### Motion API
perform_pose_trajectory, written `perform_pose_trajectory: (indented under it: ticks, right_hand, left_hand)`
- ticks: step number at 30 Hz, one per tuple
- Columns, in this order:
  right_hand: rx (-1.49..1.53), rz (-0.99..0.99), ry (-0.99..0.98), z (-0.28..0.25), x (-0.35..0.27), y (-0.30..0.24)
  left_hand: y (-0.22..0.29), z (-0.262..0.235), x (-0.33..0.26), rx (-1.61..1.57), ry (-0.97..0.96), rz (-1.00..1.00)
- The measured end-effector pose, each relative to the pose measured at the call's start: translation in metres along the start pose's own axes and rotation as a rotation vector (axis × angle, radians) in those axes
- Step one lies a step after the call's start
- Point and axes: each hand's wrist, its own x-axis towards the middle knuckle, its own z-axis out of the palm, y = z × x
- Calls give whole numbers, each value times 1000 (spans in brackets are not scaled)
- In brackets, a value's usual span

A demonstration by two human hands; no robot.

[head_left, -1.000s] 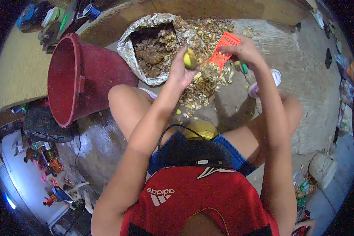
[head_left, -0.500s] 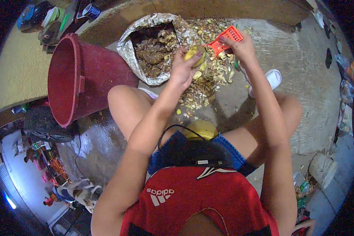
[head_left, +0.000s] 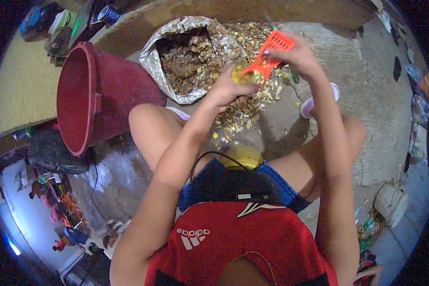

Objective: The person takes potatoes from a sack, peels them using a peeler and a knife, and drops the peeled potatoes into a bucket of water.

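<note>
Fruit (head_left: 238,71), yellow and rounded, sits in our left hand (head_left: 225,88) as we look down through the head view; the fingers are curled about it and the thumb stretches along its near side. It is held just to the right of the sack's mouth, above the littered floor. In our right hand (head_left: 299,57) we have an orange plastic peeler (head_left: 263,58), its flat handle pierced with rows of slots and its far end splayed into two prongs. These fingers are closed on the slotted handle, thumb laid across it. One prong overlaps the fruit's edge in our view, but blur keeps us from telling whether the blade touches the skin. Beneath both hands we see loose peelings (head_left: 240,116), thin curled scraps of yellow, cream and brown, spread over rough grey concrete (head_left: 367,100). The sack (head_left: 149,59) has a crinkled, silvery-white rim and gapes open on a damp-looking brown heap (head_left: 188,64). Near its left side leans a large bucket (head_left: 124,81) of dull red plastic, round-mouthed and tapering. Between our bare thighs shows a rounded yellow object (head_left: 245,156), partly hidden by our blue denim shorts (head_left: 279,183), and behind the scraps runs a coarse tan wall (head_left: 305,13).
</note>
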Motion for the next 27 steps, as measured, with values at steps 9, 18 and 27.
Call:
perform_pose_trajectory:
  ticks: [9, 18, 27]
  right_hand:
    - [68, 1, 118, -35, 14, 12]
    - [36, 43, -29, 23, 2, 11]
    - [85, 48, 25, 4, 3, -4]
  left_hand:
    - [-5, -9, -2, 182, -70, 13]
    - [-8, -13, -4, 370, -51, 64]
    - [-2, -13, -5, 563, 54, 103]
